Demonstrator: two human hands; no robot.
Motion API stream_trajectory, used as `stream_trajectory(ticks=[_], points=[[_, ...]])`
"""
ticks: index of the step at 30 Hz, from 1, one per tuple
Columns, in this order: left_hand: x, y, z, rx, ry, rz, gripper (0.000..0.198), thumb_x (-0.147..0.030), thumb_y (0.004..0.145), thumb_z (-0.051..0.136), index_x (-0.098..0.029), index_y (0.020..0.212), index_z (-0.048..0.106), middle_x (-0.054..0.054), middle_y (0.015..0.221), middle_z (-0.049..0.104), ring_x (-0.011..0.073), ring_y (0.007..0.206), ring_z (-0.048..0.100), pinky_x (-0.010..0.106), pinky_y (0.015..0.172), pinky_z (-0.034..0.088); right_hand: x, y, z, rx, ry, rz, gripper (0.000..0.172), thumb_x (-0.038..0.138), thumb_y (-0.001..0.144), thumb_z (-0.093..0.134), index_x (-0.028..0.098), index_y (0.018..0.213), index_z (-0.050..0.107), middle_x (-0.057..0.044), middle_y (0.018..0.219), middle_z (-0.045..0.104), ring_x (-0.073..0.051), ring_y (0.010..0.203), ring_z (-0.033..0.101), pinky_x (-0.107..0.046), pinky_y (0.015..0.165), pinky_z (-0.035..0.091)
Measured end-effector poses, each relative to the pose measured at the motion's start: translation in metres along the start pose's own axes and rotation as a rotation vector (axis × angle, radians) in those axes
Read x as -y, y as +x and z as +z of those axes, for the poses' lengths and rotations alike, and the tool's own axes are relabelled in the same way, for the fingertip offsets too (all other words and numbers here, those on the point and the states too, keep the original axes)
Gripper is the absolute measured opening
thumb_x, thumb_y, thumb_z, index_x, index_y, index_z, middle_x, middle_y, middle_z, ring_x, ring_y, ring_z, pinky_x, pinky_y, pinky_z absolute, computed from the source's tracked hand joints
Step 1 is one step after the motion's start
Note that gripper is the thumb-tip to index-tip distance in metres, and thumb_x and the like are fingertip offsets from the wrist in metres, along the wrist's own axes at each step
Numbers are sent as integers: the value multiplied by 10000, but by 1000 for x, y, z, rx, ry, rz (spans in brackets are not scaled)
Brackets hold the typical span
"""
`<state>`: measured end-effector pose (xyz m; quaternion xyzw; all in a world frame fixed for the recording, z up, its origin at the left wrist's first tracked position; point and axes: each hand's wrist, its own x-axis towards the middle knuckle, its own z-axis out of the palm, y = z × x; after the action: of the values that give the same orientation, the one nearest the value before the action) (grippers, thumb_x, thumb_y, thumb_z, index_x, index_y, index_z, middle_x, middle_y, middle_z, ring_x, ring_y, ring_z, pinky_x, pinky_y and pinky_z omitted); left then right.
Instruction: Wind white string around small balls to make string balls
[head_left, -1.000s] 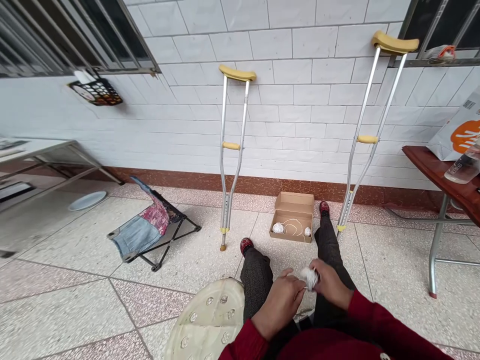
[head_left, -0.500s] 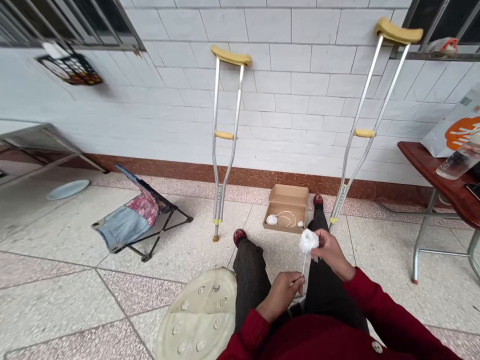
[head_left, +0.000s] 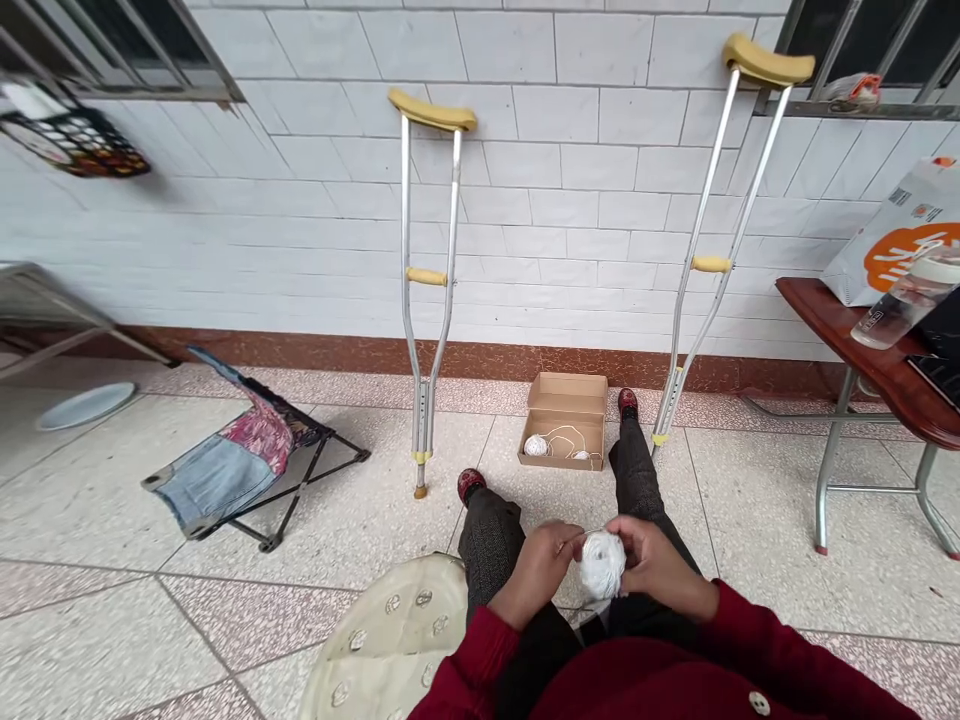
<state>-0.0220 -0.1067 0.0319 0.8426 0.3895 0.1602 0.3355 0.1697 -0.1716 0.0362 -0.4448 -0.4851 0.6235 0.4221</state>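
Ball one [head_left: 602,566] of three, white yarn, is between the two hands, near side. Right hand [head_left: 651,566]: thumb and fingers grip its right edge. Left hand [head_left: 544,565]: fingertips closed in a pinch on one strand [head_left: 592,531] at its far left edge. Of the other two, one larger ball [head_left: 535,446] and one smaller ball [head_left: 582,456] lie left and right inside one open cardboard box [head_left: 583,424], farther off. Two crutches [head_left: 426,276] beyond; one table [head_left: 823,312] right.

Print on the bag [head_left: 885,240] and bottle [head_left: 904,302] is unreadable.
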Motion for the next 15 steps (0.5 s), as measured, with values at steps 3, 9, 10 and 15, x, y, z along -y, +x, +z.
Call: stream_trajectory(ticks=[3, 9, 10, 15], points=[[-4, -7, 29, 71, -55, -63, 379, -214, 935, 421, -159, 607, 604, 15, 672, 635, 150, 725, 580, 226, 728, 399, 25, 19, -16, -138, 76, -34, 394, 165, 549, 759, 198, 904, 591, 7, 810, 639, -174, 761, 581, -242, 612, 453], [-13, -25, 43, 87, 132, -27, 292, -179, 910, 467, -176, 644, 587, 4, 620, 595, 150, 688, 557, 258, 856, 390, -25, 55, -32, -345, -357, -101, 389, 72, 530, 612, 206, 892, 565, 21, 788, 587, -166, 727, 525, -250, 622, 409], [-12, -26, 39, 80, 165, -7, 279, -162, 904, 469, -176, 651, 586, 3, 625, 598, 148, 679, 559, 273, 885, 384, -38, 54, -29, -316, -466, -110, 400, 57, 532, 590, 205, 903, 578, 16, 807, 586, -164, 736, 518, -256, 646, 402], [-1, -17, 9, 50, 246, 94, 250, -142, 897, 472, -164, 690, 611, 17, 699, 634, 159, 720, 577, 357, 988, 329, -69, 24, -8, 47, -512, -28, 422, 16, 494, 630, 196, 875, 649, 28, 808, 586, -149, 732, 508, -238, 647, 363]])
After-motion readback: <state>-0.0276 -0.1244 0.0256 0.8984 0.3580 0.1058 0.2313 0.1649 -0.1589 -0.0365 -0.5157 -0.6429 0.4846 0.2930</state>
